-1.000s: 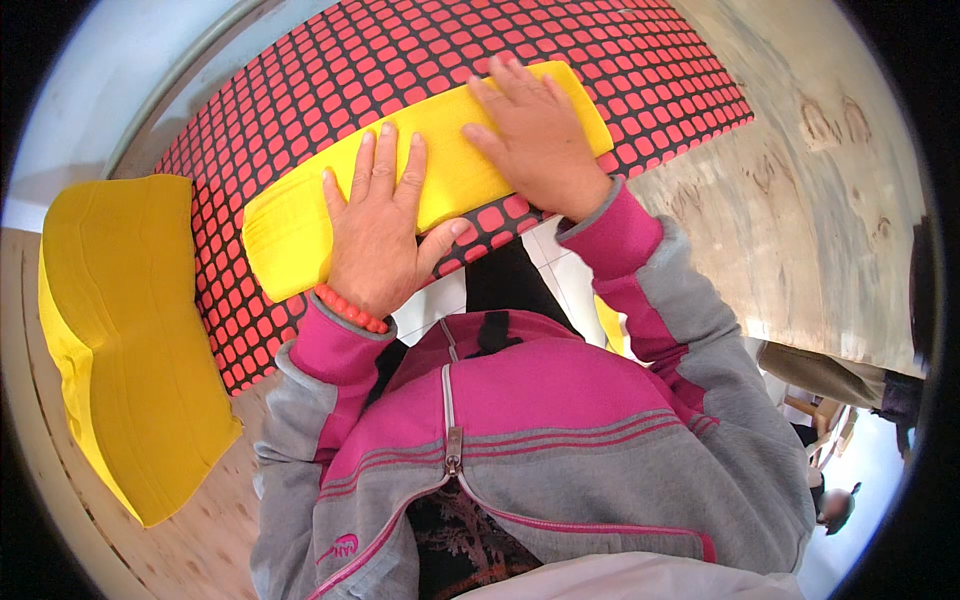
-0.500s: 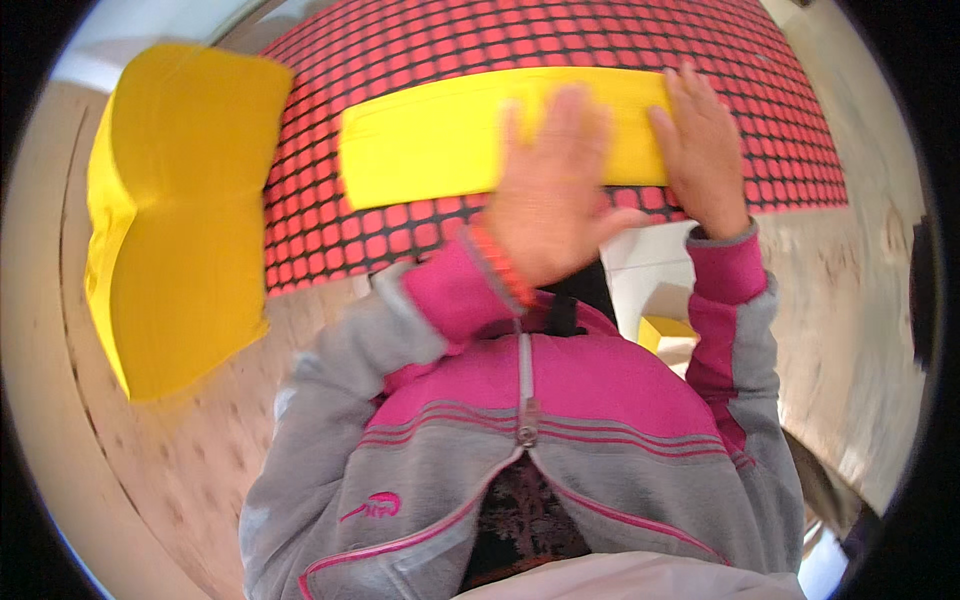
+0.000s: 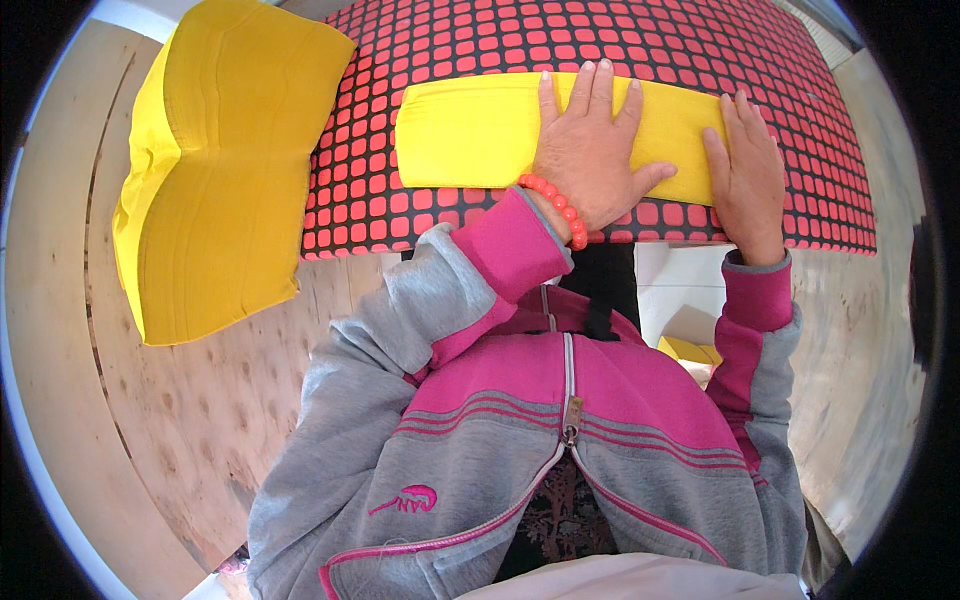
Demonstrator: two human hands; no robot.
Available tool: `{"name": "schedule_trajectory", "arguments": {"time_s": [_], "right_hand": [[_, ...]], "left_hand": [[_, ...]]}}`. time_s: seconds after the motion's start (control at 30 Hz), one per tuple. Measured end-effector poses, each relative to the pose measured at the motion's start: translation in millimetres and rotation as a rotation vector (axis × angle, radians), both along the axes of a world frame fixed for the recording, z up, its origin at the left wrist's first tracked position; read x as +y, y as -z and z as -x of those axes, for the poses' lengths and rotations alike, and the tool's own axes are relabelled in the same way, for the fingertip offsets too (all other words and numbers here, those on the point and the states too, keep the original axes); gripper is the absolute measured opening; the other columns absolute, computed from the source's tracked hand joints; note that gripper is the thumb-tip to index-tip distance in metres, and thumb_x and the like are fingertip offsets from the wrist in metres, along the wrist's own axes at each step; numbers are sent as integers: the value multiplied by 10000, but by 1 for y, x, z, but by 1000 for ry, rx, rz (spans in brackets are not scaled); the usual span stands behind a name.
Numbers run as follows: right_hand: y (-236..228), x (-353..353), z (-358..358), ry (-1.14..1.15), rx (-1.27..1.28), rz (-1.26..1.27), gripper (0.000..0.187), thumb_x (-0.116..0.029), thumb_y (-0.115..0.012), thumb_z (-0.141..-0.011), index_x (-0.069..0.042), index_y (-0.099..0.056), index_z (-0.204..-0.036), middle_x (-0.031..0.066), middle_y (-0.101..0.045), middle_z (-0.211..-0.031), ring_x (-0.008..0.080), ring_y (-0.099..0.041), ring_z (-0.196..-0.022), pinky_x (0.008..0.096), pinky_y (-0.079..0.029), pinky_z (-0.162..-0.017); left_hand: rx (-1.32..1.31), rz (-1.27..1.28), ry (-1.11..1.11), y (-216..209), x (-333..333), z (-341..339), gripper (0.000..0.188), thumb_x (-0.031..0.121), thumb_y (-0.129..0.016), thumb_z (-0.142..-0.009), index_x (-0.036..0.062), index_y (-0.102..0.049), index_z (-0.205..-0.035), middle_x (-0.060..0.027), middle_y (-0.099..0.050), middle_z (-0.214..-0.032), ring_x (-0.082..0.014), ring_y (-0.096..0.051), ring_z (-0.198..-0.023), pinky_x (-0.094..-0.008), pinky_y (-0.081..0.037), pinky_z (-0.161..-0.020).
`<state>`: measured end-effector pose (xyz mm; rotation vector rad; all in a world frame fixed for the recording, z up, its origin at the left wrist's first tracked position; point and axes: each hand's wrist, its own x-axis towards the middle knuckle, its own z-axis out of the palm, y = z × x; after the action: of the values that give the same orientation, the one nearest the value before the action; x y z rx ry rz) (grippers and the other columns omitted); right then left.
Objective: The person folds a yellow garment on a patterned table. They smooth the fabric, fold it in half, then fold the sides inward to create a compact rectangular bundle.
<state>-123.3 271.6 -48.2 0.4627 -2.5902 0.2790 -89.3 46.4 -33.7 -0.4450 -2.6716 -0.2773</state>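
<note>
A flat yellow strip [image 3: 465,130], maybe folded cloth or paper, lies lengthwise on a red-and-black checked cover [image 3: 365,225]. My left hand [image 3: 592,150], wearing a red bead bracelet, is spread palm down across the strip's middle. At the strip's right end rests my right hand [image 3: 755,180], its fingers extended and the thumb a little apart, beside the short edge. Neither hand grips anything. To the left, a thick yellow stack [image 3: 235,190] of many thin layers sags in the middle and overlaps the cover's left edge.
Pale wooden boards [image 3: 230,420] extend under and around the cover, with a seam along the left. More wood surface [image 3: 840,330] shows at the right. Below, between my body and right sleeve, a yellow piece [image 3: 690,350] sits lower down beside a brown item.
The whole view has shifted, so the strip and stack appear farther right. My left hand, blurred before, now lies sharp and spread on the strip. My right hand stays by its right end.
</note>
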Motion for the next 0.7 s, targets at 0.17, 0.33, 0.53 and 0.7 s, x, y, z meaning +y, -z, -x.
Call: {"name": "schedule_trajectory", "arguments": {"time_s": [0.17,0.33,0.53,0.7], "right_hand": [[-2,-1,1,-7,4,-8,512,-345,-502,-1036,-33,-525,-1443,198,-491,-1512,352,-472,-1384,486,-365,-1123],[-2,1,2,-30,5,-20,515,-347,-496,-1040,-29,-522,-1444,205,-486,-1514,358,-477,-1378,485,-362,-1125],[2,3,2,-28,13,-12,510,-346,-508,-1033,-35,-534,-1436,206,-491,-1511,359,-477,-1381,484,-370,-1122],[1,1,3,-15,73,-17,481,-346,-528,-1017,-47,-584,-1390,189,-550,-1460,346,-506,-1361,505,-381,-1112]], "left_hand": [[-32,12,69,-2,-23,0,839,651,-565,-913,45,-466,-1485,-260,-409,-1541,-384,-353,-1469,-651,-225,-1154],[-77,78,115,-3,-66,-3,824,629,-545,-938,49,-430,-1512,-242,-373,-1573,-381,-321,-1489,-650,-199,-1172],[-116,129,28,-5,-126,-5,792,589,-517,-970,73,-378,-1555,-224,-333,-1606,-359,-285,-1513,-596,-172,-1202],[-161,183,-121,4,-169,-4,780,579,-459,-1003,29,-366,-1549,-225,-328,-1612,-346,-272,-1523,-618,-164,-1200]]}}
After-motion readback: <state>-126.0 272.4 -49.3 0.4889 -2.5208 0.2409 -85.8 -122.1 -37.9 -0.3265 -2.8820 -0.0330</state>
